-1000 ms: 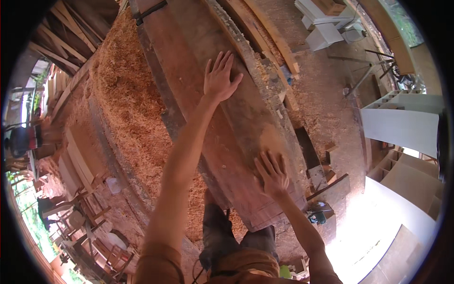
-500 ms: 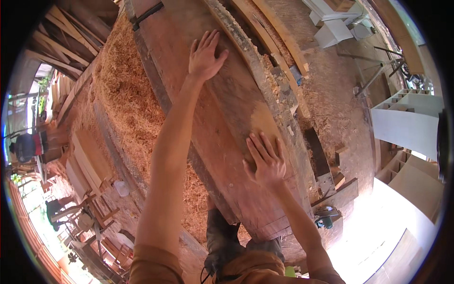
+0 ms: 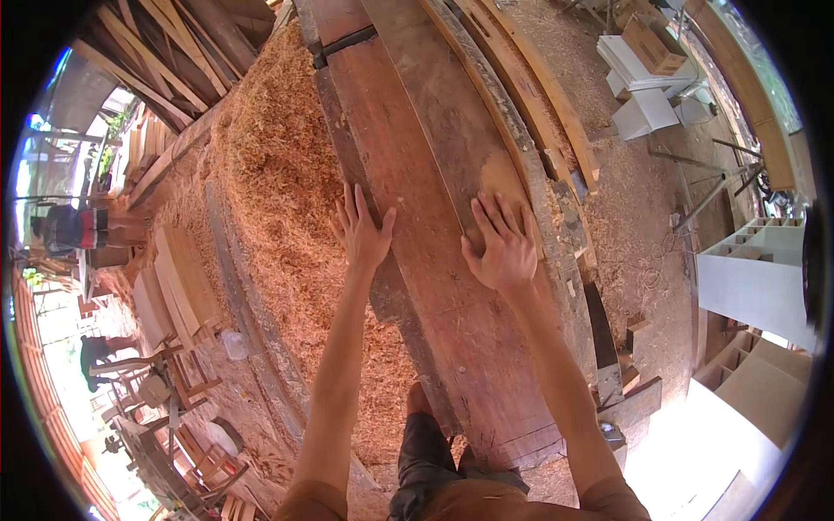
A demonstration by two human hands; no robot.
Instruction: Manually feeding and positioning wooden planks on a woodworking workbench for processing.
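Observation:
A long reddish-brown wooden surface (image 3: 434, 330) runs away from my body, with a darker brown board (image 3: 443, 113) along its right half. My left hand (image 3: 362, 233) rests at the left edge of the reddish wood, fingers spread. My right hand (image 3: 504, 243) lies with spread fingers on the darker board, beside a pale tan patch (image 3: 497, 178). A short dark bar (image 3: 346, 42) crosses the reddish wood at the far end. A rough, chipped beam (image 3: 560, 286) borders the boards on the right.
A heap of shavings (image 3: 269, 139) lies left. Two people (image 3: 69, 227) (image 3: 100, 356) are at the far left, near stacked planks (image 3: 178, 278) and chairs (image 3: 161, 391). Loose offcuts (image 3: 634, 391), white cabinets (image 3: 747, 278) and a metal stand (image 3: 704, 204) are on the right.
My left hand has moved from farther up the middle of the boards back to the left edge. My right hand sits a little higher in the picture, and the view has shifted.

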